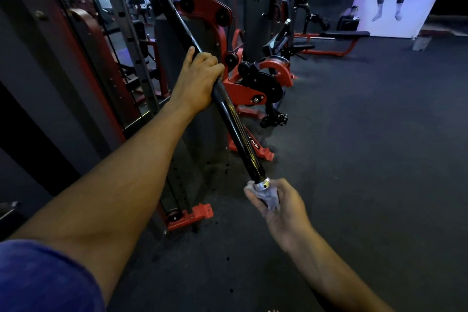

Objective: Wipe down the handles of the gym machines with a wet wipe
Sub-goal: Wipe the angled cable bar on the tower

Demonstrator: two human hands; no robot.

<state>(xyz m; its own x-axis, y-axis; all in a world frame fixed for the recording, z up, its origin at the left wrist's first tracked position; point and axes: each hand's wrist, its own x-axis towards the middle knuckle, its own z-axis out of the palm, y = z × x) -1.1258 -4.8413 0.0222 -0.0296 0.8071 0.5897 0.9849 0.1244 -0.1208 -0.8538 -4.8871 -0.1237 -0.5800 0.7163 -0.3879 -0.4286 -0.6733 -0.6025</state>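
right grip [277, 201] bunches wipe [268, 197] around silver tip of bar [238, 134], left grip [200, 78] clenches bar mid-length; step: wiping bar end; next likely needs sliding wipe upward.

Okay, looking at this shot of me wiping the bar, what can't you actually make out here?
All in the head view:
- Top of the black bar: cut off by the upper edge.
- The bar's silver tip: partly wrapped by the wet wipe in the right hand.
- Bar under the left hand: covered by its fingers.
- Lettering on the red machine foot: partly behind the bar.
- Far benches: dim, small.
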